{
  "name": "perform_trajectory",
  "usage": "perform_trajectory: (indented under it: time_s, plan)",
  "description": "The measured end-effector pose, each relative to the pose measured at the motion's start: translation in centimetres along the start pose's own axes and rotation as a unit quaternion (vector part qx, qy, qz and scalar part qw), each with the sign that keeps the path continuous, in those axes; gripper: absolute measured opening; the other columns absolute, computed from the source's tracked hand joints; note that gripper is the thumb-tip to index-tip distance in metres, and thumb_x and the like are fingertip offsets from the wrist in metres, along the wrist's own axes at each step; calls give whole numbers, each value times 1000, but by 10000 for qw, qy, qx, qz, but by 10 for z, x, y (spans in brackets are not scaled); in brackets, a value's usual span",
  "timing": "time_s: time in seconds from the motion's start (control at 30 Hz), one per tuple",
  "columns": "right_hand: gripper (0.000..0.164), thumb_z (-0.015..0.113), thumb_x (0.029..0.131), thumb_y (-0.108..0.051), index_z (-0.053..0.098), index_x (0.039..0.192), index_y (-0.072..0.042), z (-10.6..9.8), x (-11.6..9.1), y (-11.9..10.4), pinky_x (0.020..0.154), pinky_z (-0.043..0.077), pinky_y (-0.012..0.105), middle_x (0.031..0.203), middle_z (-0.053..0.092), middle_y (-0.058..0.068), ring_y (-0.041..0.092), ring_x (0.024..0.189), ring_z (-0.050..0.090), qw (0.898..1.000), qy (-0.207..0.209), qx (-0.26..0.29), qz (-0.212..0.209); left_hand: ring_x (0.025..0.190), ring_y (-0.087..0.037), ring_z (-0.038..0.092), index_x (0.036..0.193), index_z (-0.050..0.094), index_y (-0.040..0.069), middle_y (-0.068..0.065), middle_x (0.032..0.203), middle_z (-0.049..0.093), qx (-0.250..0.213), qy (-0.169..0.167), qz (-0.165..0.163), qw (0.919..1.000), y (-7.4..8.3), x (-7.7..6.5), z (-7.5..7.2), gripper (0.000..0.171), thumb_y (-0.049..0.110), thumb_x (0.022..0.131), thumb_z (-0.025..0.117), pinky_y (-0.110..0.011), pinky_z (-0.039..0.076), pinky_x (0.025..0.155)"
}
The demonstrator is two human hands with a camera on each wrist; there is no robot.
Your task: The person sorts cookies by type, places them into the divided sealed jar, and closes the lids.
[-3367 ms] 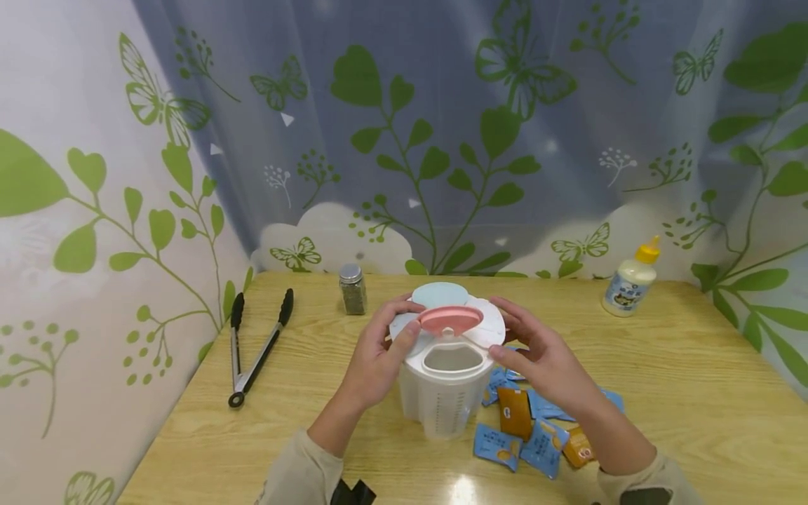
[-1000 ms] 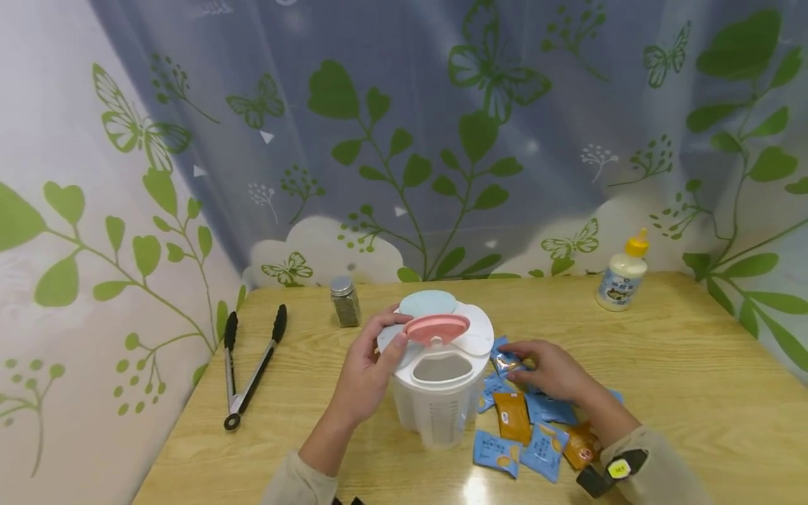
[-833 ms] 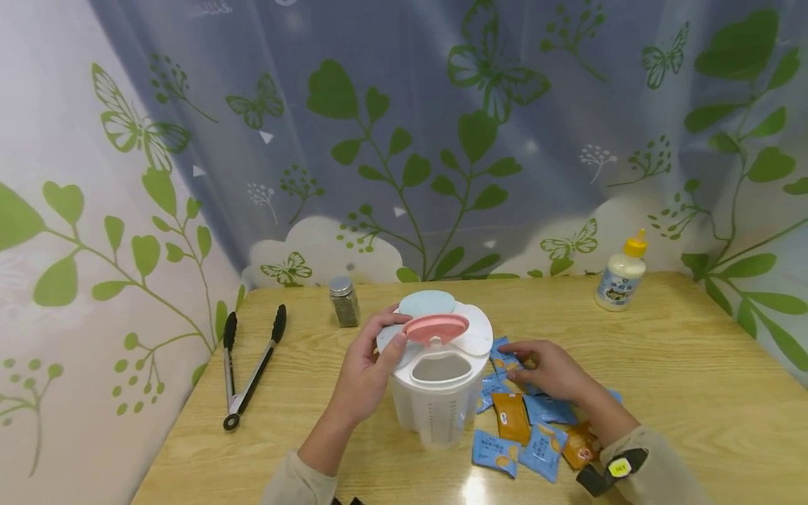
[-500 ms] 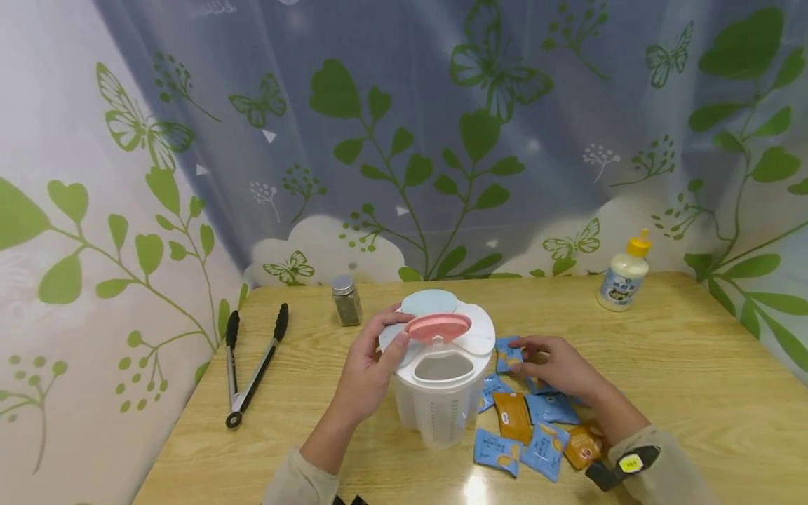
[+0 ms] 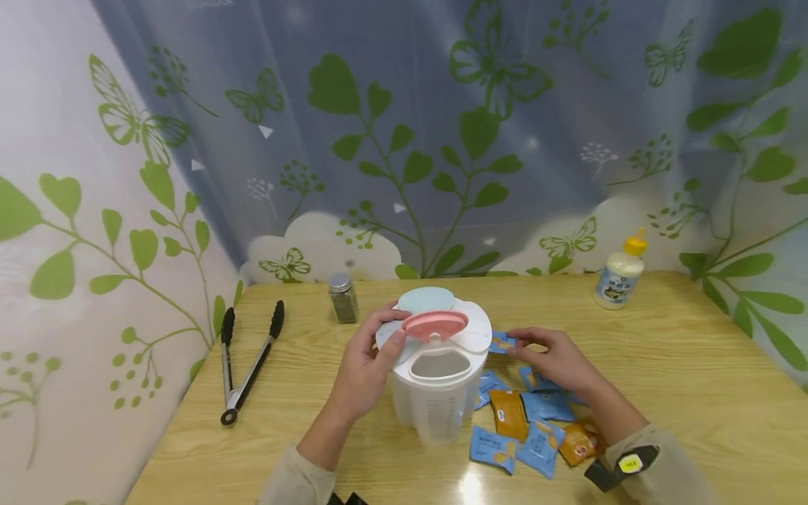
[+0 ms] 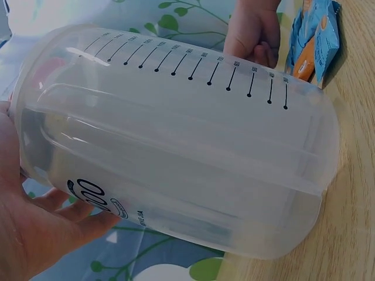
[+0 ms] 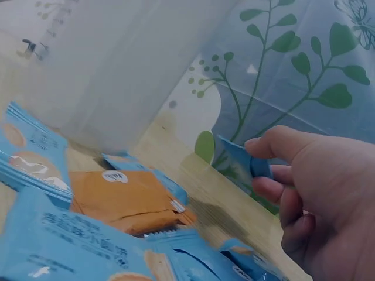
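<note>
A translucent plastic storage canister [image 5: 438, 414] with a white multi-part lid stands on the table. Its pink flap [image 5: 435, 324] is raised, baring an opening at the front. My left hand [image 5: 365, 368] grips the lid's left side, thumb on top. In the left wrist view the canister's wall [image 6: 193, 140] carries a printed scale and looks see-through. Right of the canister, my right hand [image 5: 555, 358] pinches a small blue snack packet [image 5: 501, 342] between thumb and fingers. The right wrist view shows that packet [image 7: 243, 157] raised over the others.
Several blue packets [image 5: 541, 447] and orange packets [image 5: 508, 414] lie right of the canister on the wooden table [image 5: 694, 393]. Tongs [image 5: 249, 375] rest spread at the left. A spice jar [image 5: 343, 298] stands behind; a yellow-capped bottle [image 5: 618, 273] stands at the back right.
My right hand has left the lid, picked a blue packet from the pile, and moved it up and slightly away from the others. My left hand stays on the lid.
</note>
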State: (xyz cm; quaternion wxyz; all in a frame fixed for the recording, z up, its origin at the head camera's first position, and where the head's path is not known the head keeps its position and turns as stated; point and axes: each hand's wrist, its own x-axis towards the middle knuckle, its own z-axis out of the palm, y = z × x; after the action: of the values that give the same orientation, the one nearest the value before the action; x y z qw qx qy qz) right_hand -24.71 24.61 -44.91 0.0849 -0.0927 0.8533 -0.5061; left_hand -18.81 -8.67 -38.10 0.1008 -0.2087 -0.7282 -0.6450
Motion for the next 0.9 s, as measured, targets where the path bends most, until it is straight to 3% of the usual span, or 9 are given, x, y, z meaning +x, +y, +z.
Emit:
perform_trajectory:
  time_s: [0.23,0.47,0.6,0.9]
  plan:
    - [51,69,93,-40,59,137,-16,-2,-14,-16,52,45,29,123,57,14,21,70,58,9997,128,231,-11,147,-29,35,124,60,10,-10,150,47,-46,-57,156,9999,-1,1,-3,24,16,102,53,-32,54,95]
    - [50,66,96,-34,55,140,-12,-18,-30,-38,45,35,30,122,56,7,12,52,35,9980,-58,581,-242,146,-31,36,124,59,9,-11,151,44,-153,-88,132,9998,-2,1,-3,24,16,102,52,-32,57,91]
    - [46,63,99,-28,54,140,-11,-28,-41,-50,44,33,33,120,55,-2,15,50,32,9955,-159,805,-477,145,-32,37,124,59,9,-12,152,43,-153,-107,128,9997,-2,0,-3,24,16,102,52,-31,57,89]
    - [38,58,101,-11,55,138,-11,-39,-66,-80,41,29,34,117,59,-9,23,53,30,9891,-140,855,-1186,143,-34,39,124,59,11,-11,153,42,-118,-141,81,9998,-2,1,-3,24,18,102,52,-32,58,87]
